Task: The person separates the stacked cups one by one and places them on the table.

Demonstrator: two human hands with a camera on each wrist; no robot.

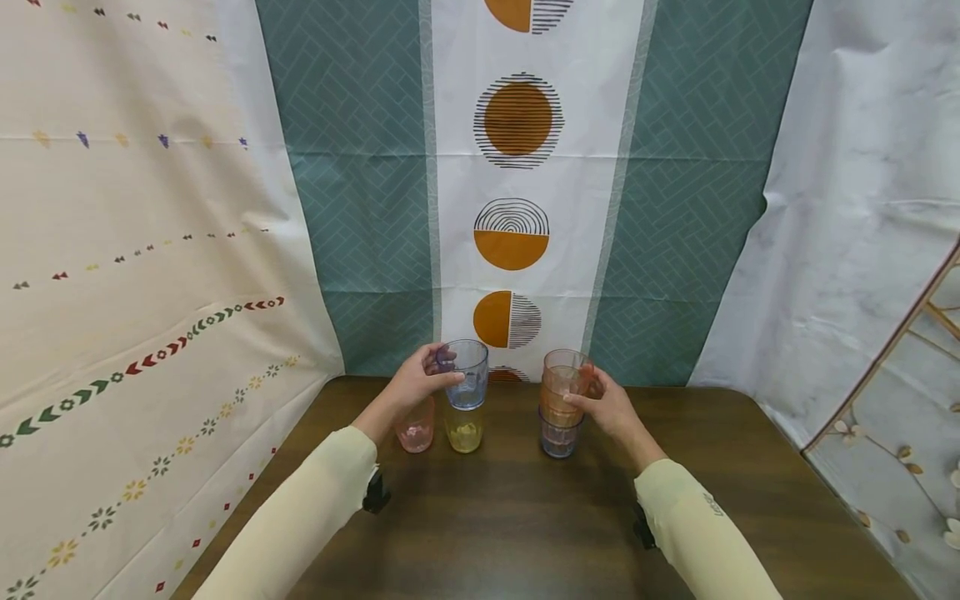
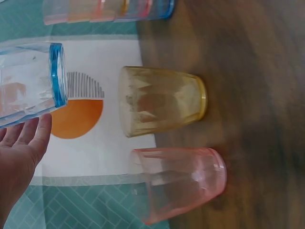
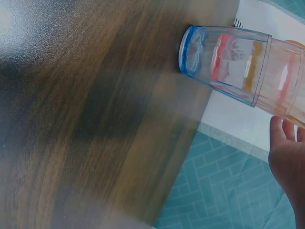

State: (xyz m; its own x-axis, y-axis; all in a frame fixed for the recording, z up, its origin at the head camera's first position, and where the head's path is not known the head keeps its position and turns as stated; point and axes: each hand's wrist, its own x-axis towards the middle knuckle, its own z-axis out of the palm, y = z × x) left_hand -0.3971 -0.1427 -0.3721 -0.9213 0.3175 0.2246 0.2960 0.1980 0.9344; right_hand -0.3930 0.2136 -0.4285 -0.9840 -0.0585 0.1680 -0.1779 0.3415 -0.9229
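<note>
Unstacking seems part done: my left hand (image 1: 420,382) fingers hold the blue tumbler (image 1: 468,373) above the yellow tumbler (image 1: 464,432) beside the pink tumbler (image 1: 416,431) on the bench (image 1: 510,517), my right hand (image 1: 611,410) grips the remaining stack (image 1: 562,404).

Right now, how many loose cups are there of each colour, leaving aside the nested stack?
Blue cup: 1, held by the left hand
Yellow cup: 1
Pink cup: 1
Total: 3 loose cups
The stack, held by the right hand, has a blue cup at the bottom; how many cups are nested in it is unclear.
</note>
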